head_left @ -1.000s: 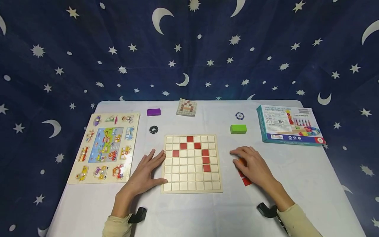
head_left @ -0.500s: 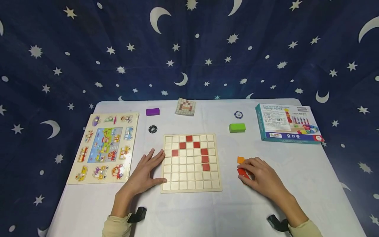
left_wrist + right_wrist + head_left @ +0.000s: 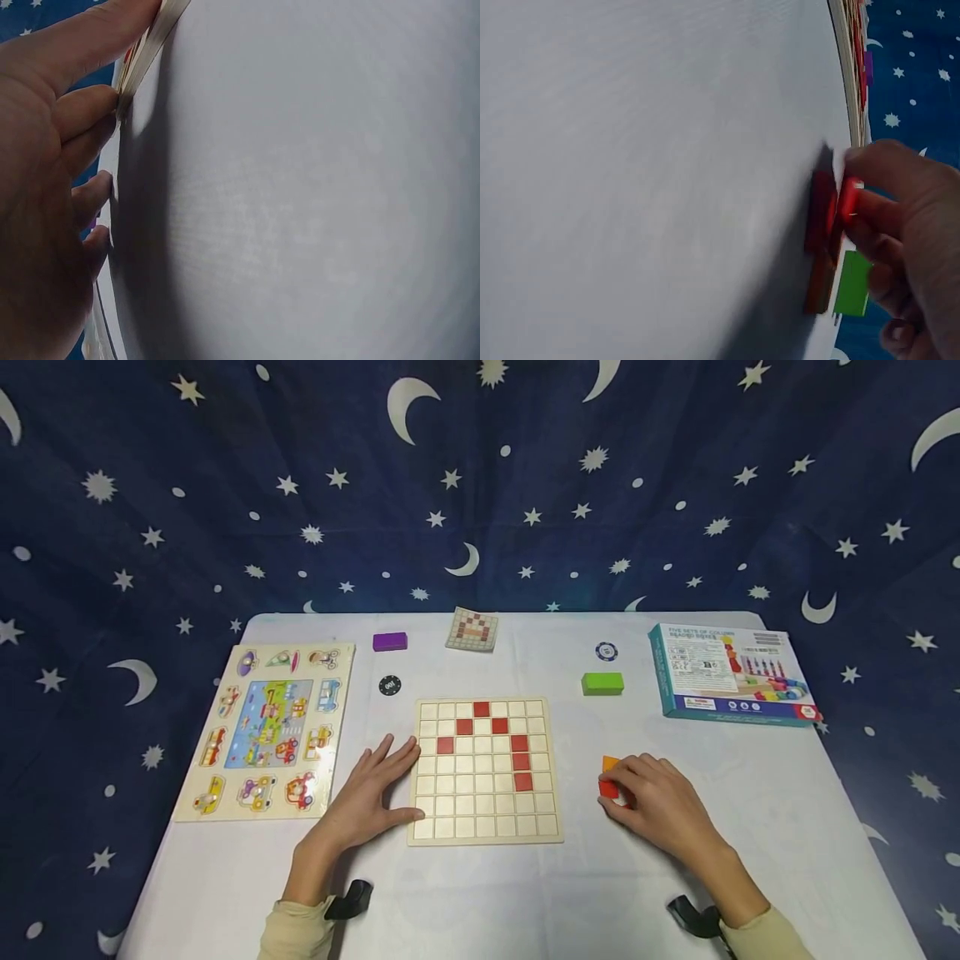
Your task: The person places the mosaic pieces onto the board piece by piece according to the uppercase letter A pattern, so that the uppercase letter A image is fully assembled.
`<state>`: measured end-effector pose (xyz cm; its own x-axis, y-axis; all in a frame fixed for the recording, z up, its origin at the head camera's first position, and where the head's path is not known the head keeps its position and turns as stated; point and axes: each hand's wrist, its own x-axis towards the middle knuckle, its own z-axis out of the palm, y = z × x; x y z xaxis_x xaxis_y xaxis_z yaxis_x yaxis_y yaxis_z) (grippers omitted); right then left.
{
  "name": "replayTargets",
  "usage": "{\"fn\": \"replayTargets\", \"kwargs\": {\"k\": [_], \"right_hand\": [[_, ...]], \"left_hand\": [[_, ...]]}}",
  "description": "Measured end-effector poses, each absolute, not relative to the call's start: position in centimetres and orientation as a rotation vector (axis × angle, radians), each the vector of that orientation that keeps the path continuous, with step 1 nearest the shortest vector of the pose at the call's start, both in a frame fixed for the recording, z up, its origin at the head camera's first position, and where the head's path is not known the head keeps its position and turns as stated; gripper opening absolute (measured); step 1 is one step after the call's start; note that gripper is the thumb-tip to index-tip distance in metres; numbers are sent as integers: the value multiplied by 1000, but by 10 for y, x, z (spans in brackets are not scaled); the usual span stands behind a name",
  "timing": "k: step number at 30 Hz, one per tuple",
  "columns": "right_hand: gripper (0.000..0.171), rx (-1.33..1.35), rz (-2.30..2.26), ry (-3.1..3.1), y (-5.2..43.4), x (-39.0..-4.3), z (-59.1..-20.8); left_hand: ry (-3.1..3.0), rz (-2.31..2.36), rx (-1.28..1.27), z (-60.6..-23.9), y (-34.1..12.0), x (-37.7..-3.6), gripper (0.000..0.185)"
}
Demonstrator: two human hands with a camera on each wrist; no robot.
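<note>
A wooden grid board (image 3: pixel 474 806) lies flat with several red tiles set in an arch in its upper cells. My left hand (image 3: pixel 367 797) rests at the board's left edge with fingers spread, thumb and fingertips touching the rim. To the right of the board, my right hand (image 3: pixel 660 806) pinches a red square tile (image 3: pixel 847 199) between thumb and finger. Below that tile on the cloth, the right wrist view shows another red tile (image 3: pixel 821 210) and an orange tile (image 3: pixel 820 286). The right hand hides part of these pieces in the head view.
Behind the board lies a pattern card (image 3: pixel 472 631). A purple block (image 3: pixel 390 642), black chip (image 3: pixel 389 685), green block (image 3: pixel 602 684) and blue chip (image 3: pixel 607 652) lie about. A vehicle peg puzzle (image 3: pixel 262 735) is at left, a printed box (image 3: pixel 735 675) at right.
My right hand has drawn back from above the tiles, uncovering the orange one, and now holds a red tile near it. The left hand and the board have stayed in place.
</note>
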<state>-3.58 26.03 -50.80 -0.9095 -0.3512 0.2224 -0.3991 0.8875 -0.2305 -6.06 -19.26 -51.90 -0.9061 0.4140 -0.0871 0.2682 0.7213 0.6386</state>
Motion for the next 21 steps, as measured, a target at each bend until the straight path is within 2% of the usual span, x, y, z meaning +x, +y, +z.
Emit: {"fn": "replayTargets", "kwargs": {"k": [6, 17, 21], "right_hand": [[33, 619, 549, -2755, 225, -52, -512], [22, 829, 602, -2708, 110, -87, -517], [25, 867, 570, -2775, 79, -95, -515]], "left_hand": [[2698, 957, 542, -519, -192, -61, 98], [2706, 946, 520, -519, -192, -60, 98], [2709, 951, 524, -519, -191, -60, 97]]}}
